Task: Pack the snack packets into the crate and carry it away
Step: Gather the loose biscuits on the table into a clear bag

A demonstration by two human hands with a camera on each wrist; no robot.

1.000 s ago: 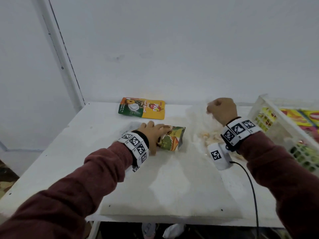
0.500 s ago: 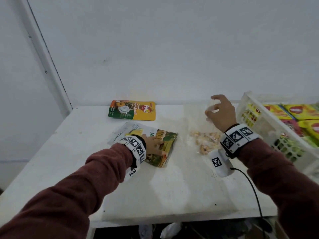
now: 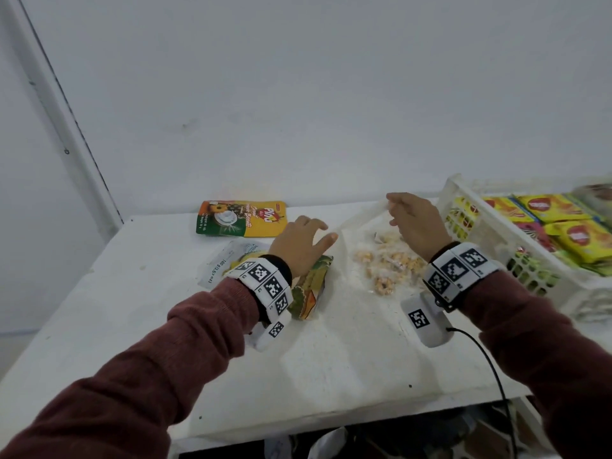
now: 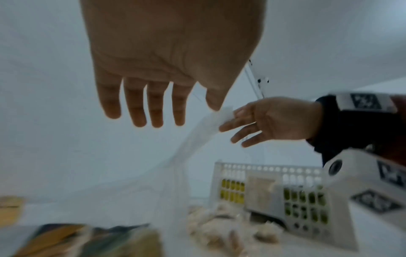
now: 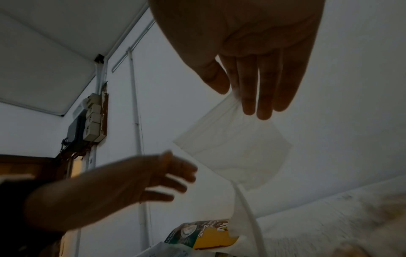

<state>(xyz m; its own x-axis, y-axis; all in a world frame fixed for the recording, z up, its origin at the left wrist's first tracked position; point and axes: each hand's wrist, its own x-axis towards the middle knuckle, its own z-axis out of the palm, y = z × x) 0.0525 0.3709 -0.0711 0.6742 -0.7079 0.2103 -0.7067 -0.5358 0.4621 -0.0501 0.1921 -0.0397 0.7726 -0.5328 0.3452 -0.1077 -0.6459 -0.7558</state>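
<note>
A clear bag of pale snack pieces [image 3: 384, 266] lies on the white table [image 3: 331, 366] beside the white crate [image 3: 470, 210]. My right hand [image 3: 394, 207] pinches the bag's top edge [image 5: 239, 132] between thumb and fingers and holds it up. My left hand [image 3: 318, 231] hovers open with spread fingers, just left of the raised bag edge and over a green-and-yellow packet [image 3: 313, 291]. An orange-and-green packet [image 3: 241, 218] lies flat at the back of the table. In the left wrist view my left palm [image 4: 158, 69] is open and touches nothing.
The crate [image 4: 274, 191] stands at the table's right end and holds several yellow packets [image 3: 549, 207]. A wall runs right behind the table. A black cable [image 3: 490, 366] hangs from my right wrist over the front edge.
My left hand has lifted off the green-and-yellow packet and moved right toward the clear bag. My right hand has drawn the bag's top edge higher.
</note>
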